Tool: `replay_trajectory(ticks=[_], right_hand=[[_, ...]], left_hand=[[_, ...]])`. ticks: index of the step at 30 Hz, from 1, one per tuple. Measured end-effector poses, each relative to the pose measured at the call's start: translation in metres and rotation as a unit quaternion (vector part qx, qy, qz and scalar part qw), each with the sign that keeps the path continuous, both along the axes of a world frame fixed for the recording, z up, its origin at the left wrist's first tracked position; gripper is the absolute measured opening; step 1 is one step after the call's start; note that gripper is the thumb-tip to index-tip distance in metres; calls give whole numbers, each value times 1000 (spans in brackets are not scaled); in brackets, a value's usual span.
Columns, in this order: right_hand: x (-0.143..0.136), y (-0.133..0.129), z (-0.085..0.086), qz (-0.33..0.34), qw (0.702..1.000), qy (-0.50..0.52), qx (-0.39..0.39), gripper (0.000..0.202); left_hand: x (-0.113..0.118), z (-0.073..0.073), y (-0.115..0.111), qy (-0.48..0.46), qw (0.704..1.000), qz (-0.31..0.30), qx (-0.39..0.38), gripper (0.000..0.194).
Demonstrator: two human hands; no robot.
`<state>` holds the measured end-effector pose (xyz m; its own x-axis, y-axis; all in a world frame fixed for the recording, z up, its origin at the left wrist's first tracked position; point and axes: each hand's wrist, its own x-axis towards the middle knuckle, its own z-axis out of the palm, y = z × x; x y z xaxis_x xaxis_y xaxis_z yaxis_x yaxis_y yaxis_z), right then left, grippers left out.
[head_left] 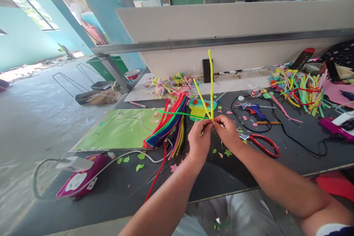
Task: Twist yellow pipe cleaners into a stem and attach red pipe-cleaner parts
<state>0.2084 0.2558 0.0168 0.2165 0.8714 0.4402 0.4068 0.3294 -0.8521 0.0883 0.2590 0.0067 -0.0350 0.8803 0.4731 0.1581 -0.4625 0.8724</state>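
Yellow stems (212, 88) are rising from the spot where the two hands are meeting, one standing nearly upright and another leaning left, and I am viewing them over the middle of the desk (116, 191). The fingers of the left hand (199, 138) are pinching the low end from one side, and those of the right hand (227, 131) are pinching it from the other, both sets bunched tight around it (how the ends are joining in there, I am not managing to tell from my end). A green stem (177, 113) is sticking out leftward from the same grip, its far part passing over a striped bundle (166, 127).

Just behind the left hand, a yellow-and-teal mat (197, 111) with red flowers is lying flat. Beyond it a phone (206, 70) is leaning upright against the board (238, 20). On the right I am seeing a red-handled cutter (276, 150) resting beside the right wrist, with a glue gun (257, 111) lying farther back and a pile of mixed stems (304, 88) spreading past that. At the left, a green sheet (107, 129) is lying partly under the bundle, and a purple power strip (96, 162) is sitting nearer.
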Motion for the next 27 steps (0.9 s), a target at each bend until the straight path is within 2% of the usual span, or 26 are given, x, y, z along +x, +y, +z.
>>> replay_trajectory(ticks=[3, 13, 16, 21, 24, 27], right_hand=[[-2, 0, -1, -4, 999, -24, 30, 10], [-3, -1, -4, 0, 996, -67, 51, 12], [-2, 1, -7, -3, 993, -100, 63, 12], [0, 3, -12, -24, 976, -197, 89, 11], [-2, 1, -12, -16, 968, -230, 96, 9], [-4, -3, -10, 1, 967, -235, 100, 10]], left_hand=[[0, -2, 2, 5, 1000, 8, -3, 12], [2, -1, 1, -103, 991, 0, -81, 9], [1, 0, 2, -97, 992, -17, -79, 8], [-4, 3, 3, -33, 997, -43, -55, 10], [-6, 4, 4, -23, 996, -36, -72, 10], [-7, 4, 7, -58, 991, -39, -110, 8]])
